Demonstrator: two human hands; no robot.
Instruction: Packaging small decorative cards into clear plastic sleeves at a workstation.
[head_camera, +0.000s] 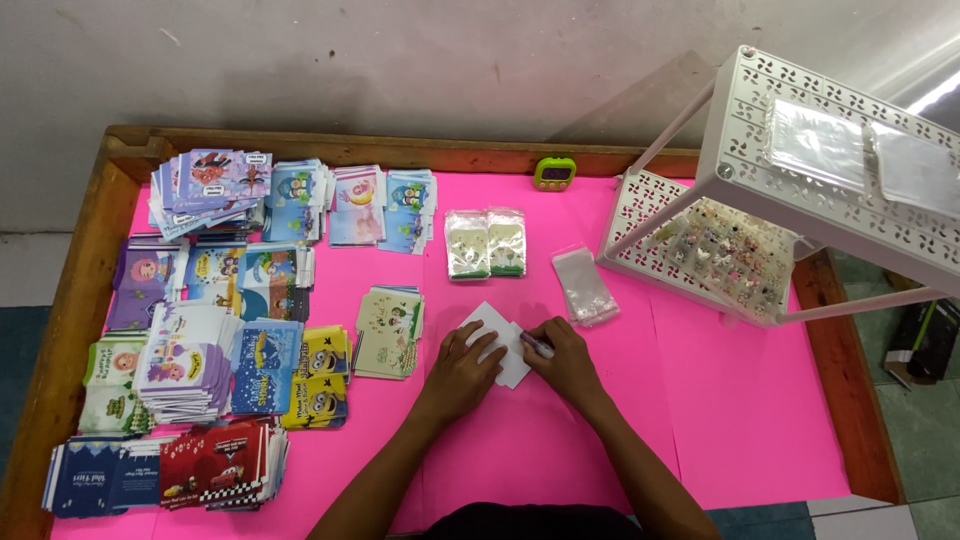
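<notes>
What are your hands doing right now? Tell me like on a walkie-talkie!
Left hand flat on white paper. Right hand pinching small purple piece over it. Card stack and clear bags close by, not touching.

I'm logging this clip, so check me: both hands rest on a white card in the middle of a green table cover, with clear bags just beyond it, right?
Not quite. The table cover is bright pink, not green, as the head view shows. The rest holds: the left hand and right hand rest on the white card, with the clear bags just beyond.

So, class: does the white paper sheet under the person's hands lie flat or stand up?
Flat: the white paper sheet lies on the pink tabletop, pressed by the left hand and right hand.
</notes>
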